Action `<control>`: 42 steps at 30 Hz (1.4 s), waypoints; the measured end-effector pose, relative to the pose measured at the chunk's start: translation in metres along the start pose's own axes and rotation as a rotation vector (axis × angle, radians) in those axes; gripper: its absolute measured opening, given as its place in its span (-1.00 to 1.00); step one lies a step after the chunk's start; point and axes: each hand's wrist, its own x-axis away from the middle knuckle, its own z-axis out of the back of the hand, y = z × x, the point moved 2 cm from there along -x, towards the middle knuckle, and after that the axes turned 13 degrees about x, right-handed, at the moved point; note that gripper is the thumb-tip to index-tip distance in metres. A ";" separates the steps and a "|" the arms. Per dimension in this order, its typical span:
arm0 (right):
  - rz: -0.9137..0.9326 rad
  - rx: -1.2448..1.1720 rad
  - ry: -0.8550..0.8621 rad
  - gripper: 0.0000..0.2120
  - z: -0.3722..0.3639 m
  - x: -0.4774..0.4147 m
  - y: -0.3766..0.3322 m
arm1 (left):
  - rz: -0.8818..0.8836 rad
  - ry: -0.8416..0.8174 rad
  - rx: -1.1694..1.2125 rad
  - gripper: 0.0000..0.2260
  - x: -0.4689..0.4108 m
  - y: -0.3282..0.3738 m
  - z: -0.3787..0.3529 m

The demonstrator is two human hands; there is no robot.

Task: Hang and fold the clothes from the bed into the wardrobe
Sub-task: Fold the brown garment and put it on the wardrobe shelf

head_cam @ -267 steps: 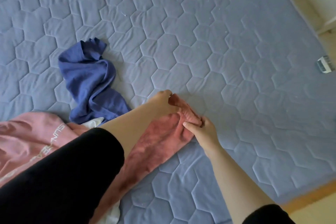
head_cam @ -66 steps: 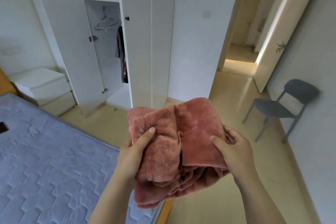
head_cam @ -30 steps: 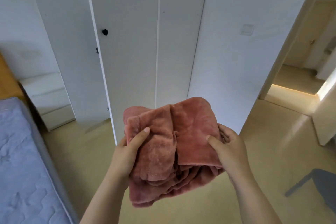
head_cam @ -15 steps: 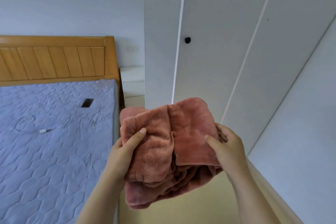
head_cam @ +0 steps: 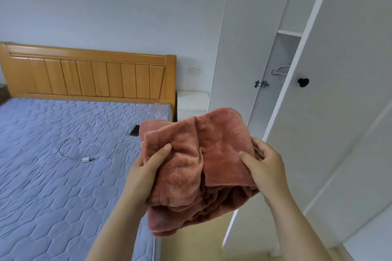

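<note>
Both hands grip a folded, fluffy pink fleece garment (head_cam: 197, 167) chest-high: left hand (head_cam: 144, 174) with thumb pressed on top, right hand (head_cam: 265, 167) likewise. Behind left: bed (head_cam: 53, 176), quilted blue hexagon-stitched mattress, white cable (head_cam: 84, 154), dark phone (head_cam: 135, 130), slatted wooden headboard (head_cam: 89, 76). Right: white wardrobe (head_cam: 318, 70), door ajar, hanger (head_cam: 280, 69) inside.

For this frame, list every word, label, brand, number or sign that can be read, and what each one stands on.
None can be read.
The folded pink garment, held by the left hand and the right hand, shows plain fabric with no print.
The phone on the bed shows no marking.
The white charger and the wall plate are too small to show any lettering.
The wardrobe door is plain white.
</note>
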 end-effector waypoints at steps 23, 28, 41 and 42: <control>0.059 0.004 0.059 -0.60 -0.141 -0.325 -0.031 | -0.072 -0.081 0.028 -0.42 -0.342 0.073 -0.070; 0.059 0.032 0.128 -0.63 -0.158 -0.383 -0.039 | -0.085 -0.148 0.034 -0.46 -0.411 0.091 -0.100; 0.073 0.194 0.467 -0.57 -0.083 -0.492 -0.062 | -0.069 -0.473 -0.029 -0.44 -0.543 0.109 -0.250; 0.068 0.211 0.479 -0.57 -0.077 -0.500 -0.061 | -0.068 -0.480 -0.031 -0.46 -0.549 0.108 -0.261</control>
